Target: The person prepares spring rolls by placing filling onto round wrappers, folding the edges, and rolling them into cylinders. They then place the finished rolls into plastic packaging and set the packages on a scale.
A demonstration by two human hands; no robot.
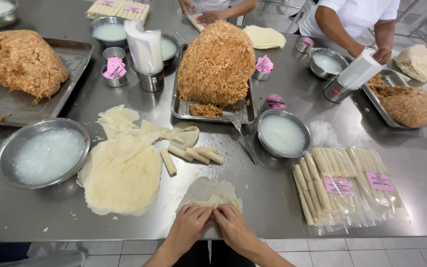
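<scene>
My left hand [190,223] and my right hand [232,221] press side by side on the near edge of a thin round wrapper [208,190] lying on the steel table [253,198], folding it over a hidden filling. Fingers of both hands pinch the folded wrapper. Just beyond lie three finished pale rolls [196,154]. A stack of round wrappers [122,178] sits to the left, with torn wrapper pieces [129,131] above it. A tray [179,111] holds a tall mound of shredded orange-brown filling [217,62], with a fork [240,133] by it.
Steel bowls of white paste sit at left [43,153] and centre right [282,133]. Clear bags of packed rolls with pink labels [347,185] lie at right. Another filling tray [23,59] is far left. Other people's hands work at the far edge [381,52].
</scene>
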